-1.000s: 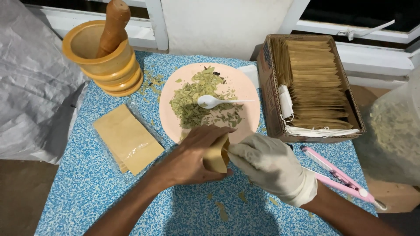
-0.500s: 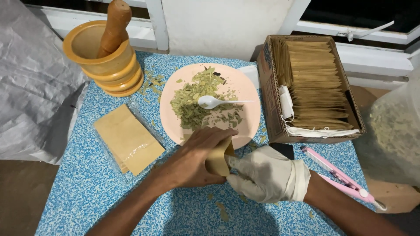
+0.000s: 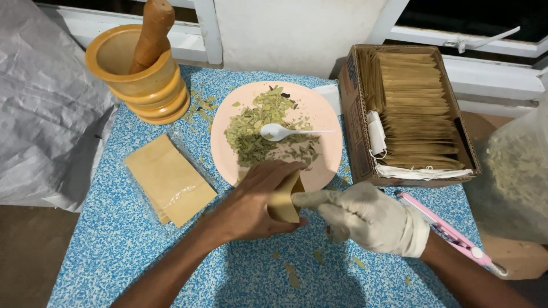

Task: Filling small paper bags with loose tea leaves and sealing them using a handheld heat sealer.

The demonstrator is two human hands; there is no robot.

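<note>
brown paper sachet (image 3: 285, 199) sits just below the pink plate (image 3: 331, 122), pinched upright in the bare left hand (image 3: 251, 205). the gloved right hand (image 3: 365, 219) grasps its open edge with the fingers (image 3: 311, 198). crushed green leaves (image 3: 257, 128) and a white spoon (image 3: 285, 132) lie on the plate. risk: mouth is held narrow, so a loaded spoon may shed leaf onto the blue speckled surface (image 3: 114, 256), where flakes already lie. a tight grip may crease or tear the paper.
</note>
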